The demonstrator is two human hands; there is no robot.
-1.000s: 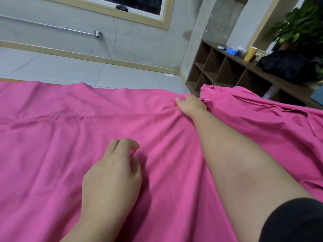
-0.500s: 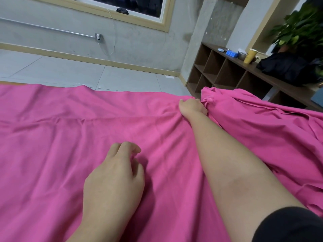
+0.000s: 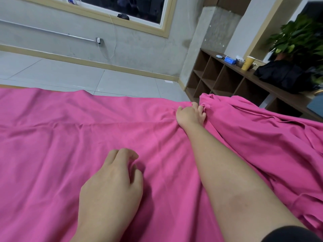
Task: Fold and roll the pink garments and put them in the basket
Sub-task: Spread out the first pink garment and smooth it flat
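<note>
Garment (image 3: 87,145), a wide pink cloth, is lying spread across the whole near field, its far edge running along the floor tiles (image 3: 87,77) and its right part bunched into a heap (image 3: 253,130). No basket is showing.

Nearest, the left hand (image 3: 111,187) is resting knuckles-up on the cloth with fingers curled; its fingertips (image 3: 130,154) seem to be nipping a small pleat, though the grip itself is hidden under the hand. Farther off, the right hand (image 3: 191,115) is reaching along the outstretched forearm (image 3: 227,172) and clamping its fingers on the bunched edge of the heap.

The step in hand looks like drawing that heaped side over to make the first fold. To do it well, the left hand should be pinning the flat part so it does not slide, while the right hand is lifting the edge high enough to clear the creases, carrying it straight across and laying it edge to edge before smoothing.

Compared with a second ago, the right hand's fingers are digging deeper into the heap's edge where they were only lying against it. The left hand is staying put. The view is tipping lower, showing more window (image 3: 122,7) and shelf (image 3: 218,75).
</note>
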